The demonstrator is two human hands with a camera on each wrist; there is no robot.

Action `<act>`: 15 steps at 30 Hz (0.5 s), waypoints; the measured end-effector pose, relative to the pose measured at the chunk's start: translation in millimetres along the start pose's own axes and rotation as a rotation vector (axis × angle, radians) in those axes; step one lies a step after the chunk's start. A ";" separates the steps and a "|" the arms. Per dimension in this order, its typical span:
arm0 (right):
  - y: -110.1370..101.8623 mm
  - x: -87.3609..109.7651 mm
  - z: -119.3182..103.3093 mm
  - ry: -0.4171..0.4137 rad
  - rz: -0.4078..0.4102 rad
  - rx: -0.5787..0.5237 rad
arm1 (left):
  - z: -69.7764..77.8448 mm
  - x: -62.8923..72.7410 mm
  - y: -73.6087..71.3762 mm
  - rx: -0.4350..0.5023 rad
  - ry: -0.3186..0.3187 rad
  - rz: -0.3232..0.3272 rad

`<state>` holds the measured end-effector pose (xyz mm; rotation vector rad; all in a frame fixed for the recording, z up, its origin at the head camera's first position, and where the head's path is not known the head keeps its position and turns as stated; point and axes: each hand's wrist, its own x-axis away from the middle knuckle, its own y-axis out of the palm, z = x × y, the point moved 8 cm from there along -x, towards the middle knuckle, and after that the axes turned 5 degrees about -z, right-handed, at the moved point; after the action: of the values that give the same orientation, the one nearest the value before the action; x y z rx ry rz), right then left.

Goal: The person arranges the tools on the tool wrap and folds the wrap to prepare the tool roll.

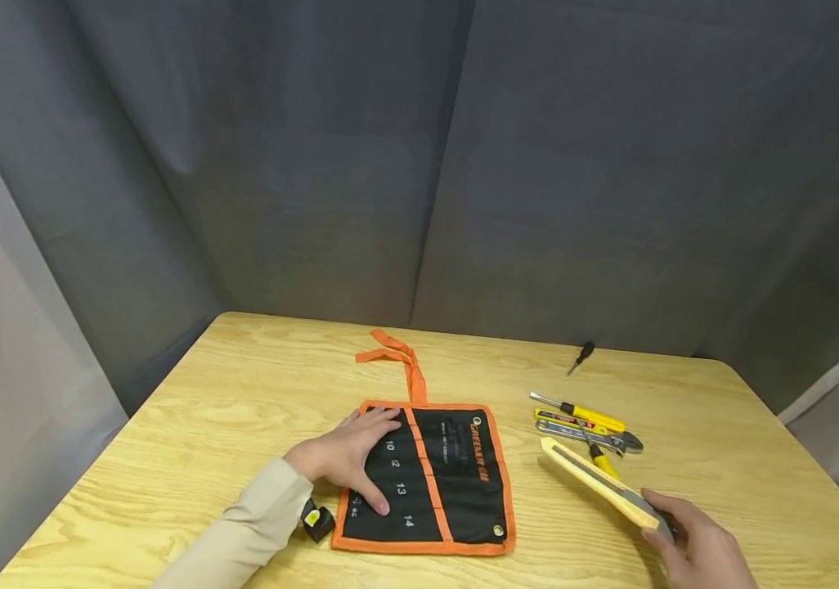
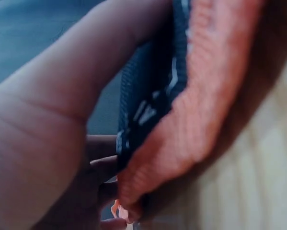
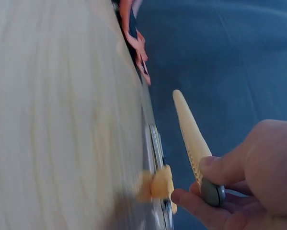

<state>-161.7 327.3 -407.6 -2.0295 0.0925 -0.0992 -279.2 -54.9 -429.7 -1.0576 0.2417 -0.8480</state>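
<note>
A black tool pouch with orange edging (image 1: 464,491) lies spread on the table, printed with numbers beside its pockets. My left hand (image 1: 349,458) rests on its left part, fingers spread and thumb out over the fabric. In the left wrist view the pouch's orange edge (image 2: 200,115) runs beside the hand. My right hand (image 1: 699,540) holds a yellow-and-grey utility knife (image 1: 599,483) by its near end, thumb on one side and fingers on the other. The knife is raised over the table at a slant, its far end toward the pouch.
Right of the pouch lie a yellow-handled screwdriver (image 1: 596,417), an adjustable wrench (image 1: 631,442), a combination wrench (image 1: 574,431) and a second yellow-handled screwdriver (image 1: 603,462). A small black screwdriver (image 1: 585,353) lies farther back. A black-and-yellow tape measure (image 1: 319,523) sits by my left wrist. Orange ties (image 1: 408,364) extend behind the pouch.
</note>
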 end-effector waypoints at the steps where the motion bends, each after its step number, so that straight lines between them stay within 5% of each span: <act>1: 2.6 0.3 -5.9 -0.018 -0.005 0.013 | -0.2 0.0 -0.5 -0.002 0.003 0.005; 15: 15.7 4.4 -69.0 -0.272 -0.070 0.083 | 8.2 2.6 -5.8 -0.017 -0.003 0.021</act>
<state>-165.3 258.5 -390.9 -1.9450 -0.1521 0.1277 -275.8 -52.6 -420.2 -1.0699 0.2576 -0.8265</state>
